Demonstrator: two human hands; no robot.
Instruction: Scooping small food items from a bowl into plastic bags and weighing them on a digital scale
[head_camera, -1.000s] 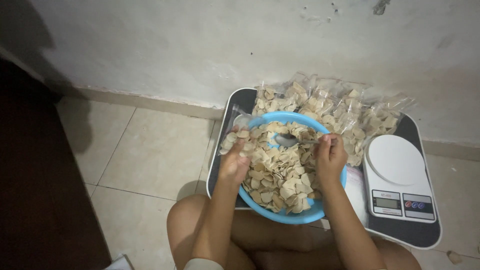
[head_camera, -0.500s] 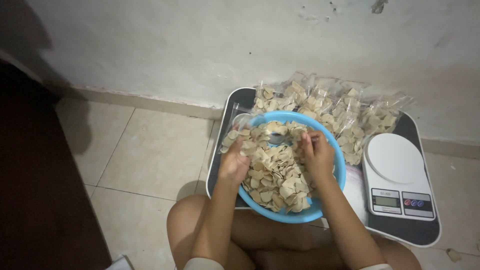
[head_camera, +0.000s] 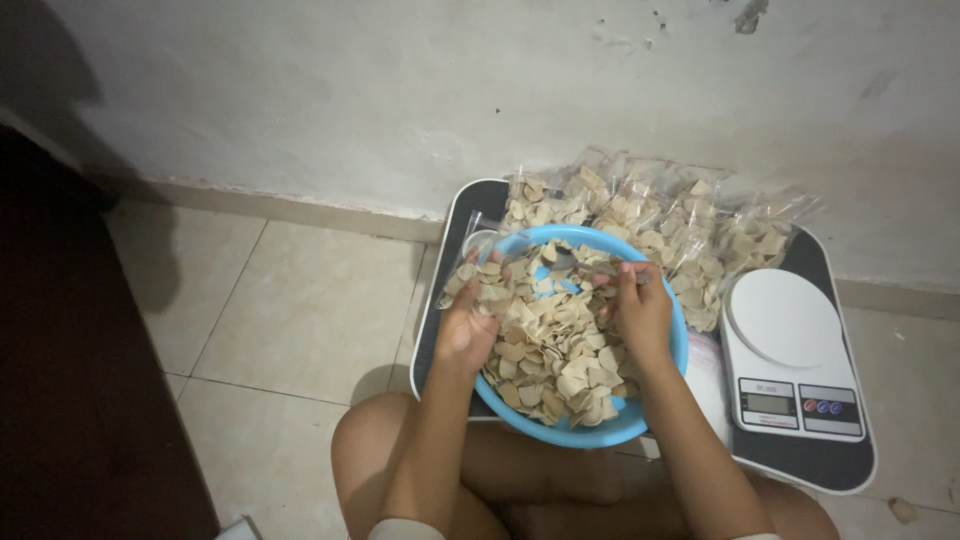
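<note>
Spoon (head_camera: 575, 266): lifted clear a second ago, now sunk among the crackers (head_camera: 550, 340), gripped by the closed right hand (head_camera: 640, 310); scooping goes on.
Left hand (head_camera: 465, 325): fingers closed on a clear bag (head_camera: 470, 270) at the blue basin (head_camera: 585, 432) rim, unmoved.
Surface: black tray (head_camera: 800, 462) on tiled floor (head_camera: 300, 310), filled bags (head_camera: 650, 215), white scale (head_camera: 790, 350).
Room: stained wall (head_camera: 400, 90).

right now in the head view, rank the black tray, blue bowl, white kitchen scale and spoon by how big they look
1. black tray, spanning under everything
2. blue bowl
3. white kitchen scale, clearly smaller than the bowl
4. spoon, mostly hidden by the chips and the right hand, so its full size is unsure
</note>
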